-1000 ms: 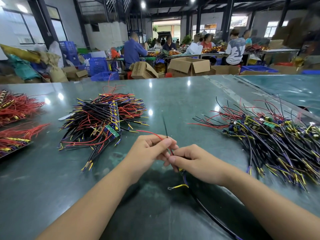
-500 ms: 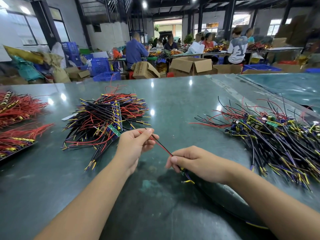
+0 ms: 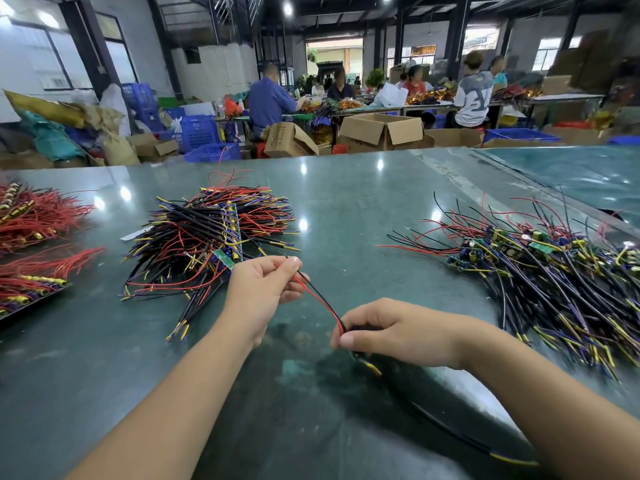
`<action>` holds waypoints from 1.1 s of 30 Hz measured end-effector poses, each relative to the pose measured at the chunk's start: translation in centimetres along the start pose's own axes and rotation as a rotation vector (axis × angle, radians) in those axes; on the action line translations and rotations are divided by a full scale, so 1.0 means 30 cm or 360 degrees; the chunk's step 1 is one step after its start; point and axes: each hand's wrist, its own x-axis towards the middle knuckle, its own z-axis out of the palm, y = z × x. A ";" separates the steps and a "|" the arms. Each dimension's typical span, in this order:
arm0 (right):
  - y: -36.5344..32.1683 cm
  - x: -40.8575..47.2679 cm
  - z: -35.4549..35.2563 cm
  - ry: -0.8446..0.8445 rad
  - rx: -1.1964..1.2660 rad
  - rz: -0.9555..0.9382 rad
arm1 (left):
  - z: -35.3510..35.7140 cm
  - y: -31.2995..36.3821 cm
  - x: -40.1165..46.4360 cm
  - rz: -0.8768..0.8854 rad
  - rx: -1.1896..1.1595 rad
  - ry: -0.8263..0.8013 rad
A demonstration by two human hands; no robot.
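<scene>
While both hands hover low over the worktop (image 3: 346, 202), a red-and-black wire pair (image 3: 320, 297) runs between them, slanting from upper left to lower right.

Left hand (image 3: 263, 285): grip closed, thumb and forefinger pinching the far end of the pair, with short tips poking out past the thumb.

Right hand (image 3: 398, 332): grip closed, fingers curled round the near end of the pair. What sits inside the fist is hidden. A yellow lead (image 3: 374, 368) sticks out below the hand, and a black lead (image 3: 450, 430) trails along the worktop under the right forearm.

Left pile (image 3: 207, 237) of wired boards, stacked fairly evenly, lies just beyond the left hand; a green board at its near edge is just beside the knuckles. Right pile (image 3: 536, 271), looser and tangled, is well apart from the right hand. Red bundles (image 3: 34, 216) lie at the far left edge. People sit at tables in the background
</scene>
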 end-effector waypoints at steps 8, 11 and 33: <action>0.025 -0.016 -0.042 0.0183 0.0229 0.0154 | -0.009 0.005 0.005 0.0063 -0.0066 0.0114; 0.029 -0.021 -0.049 0.0104 0.0247 0.0115 | -0.008 0.003 0.005 0.0088 -0.0004 0.0081; 0.041 -0.027 -0.062 0.0118 0.0084 0.0243 | -0.032 0.026 0.002 0.0315 0.0333 -0.0114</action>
